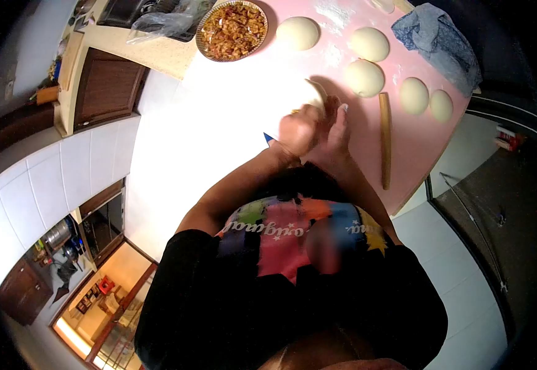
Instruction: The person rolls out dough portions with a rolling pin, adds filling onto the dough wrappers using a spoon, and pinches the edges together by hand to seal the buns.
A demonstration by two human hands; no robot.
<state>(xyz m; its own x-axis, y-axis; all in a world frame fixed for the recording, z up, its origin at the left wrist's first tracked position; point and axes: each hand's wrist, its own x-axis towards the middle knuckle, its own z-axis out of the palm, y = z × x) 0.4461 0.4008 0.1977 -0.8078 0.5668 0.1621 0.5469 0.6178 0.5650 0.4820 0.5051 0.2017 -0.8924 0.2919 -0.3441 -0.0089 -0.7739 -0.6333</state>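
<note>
The left hand, blurred, is bunched at the near edge of the dough, while the right hand cups its side, both holding it above the worktop. The rolling pin lies to the right, below the dough balls.

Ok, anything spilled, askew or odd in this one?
Nothing serious: loose white powder is scattered on the pink surface between dough rounds, looking spilled though possibly deliberate dusting, and a blue cloth lies bunched near the edge.
</note>
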